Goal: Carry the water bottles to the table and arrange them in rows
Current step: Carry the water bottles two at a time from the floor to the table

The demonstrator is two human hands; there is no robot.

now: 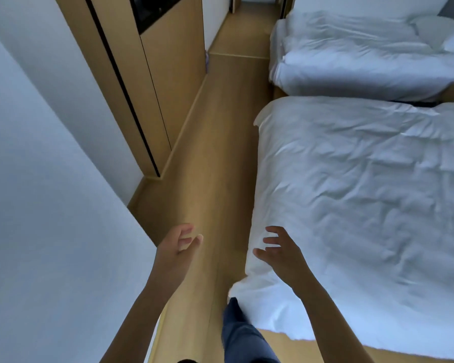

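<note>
No water bottle and no table is in view. My left hand [177,247] is held out over the wooden floor, fingers relaxed and slightly bent, holding nothing. My right hand [278,251] is held out beside it, over the near corner of the bed, fingers spread and empty. The two hands are about a hand's width apart, palms turned toward each other.
A narrow strip of wooden floor [220,142] runs ahead between a white wall [37,179] with a wooden cabinet [163,74] on the left and two white-covered beds [364,192] [351,61] on the right. My leg in blue trousers [244,336] shows below.
</note>
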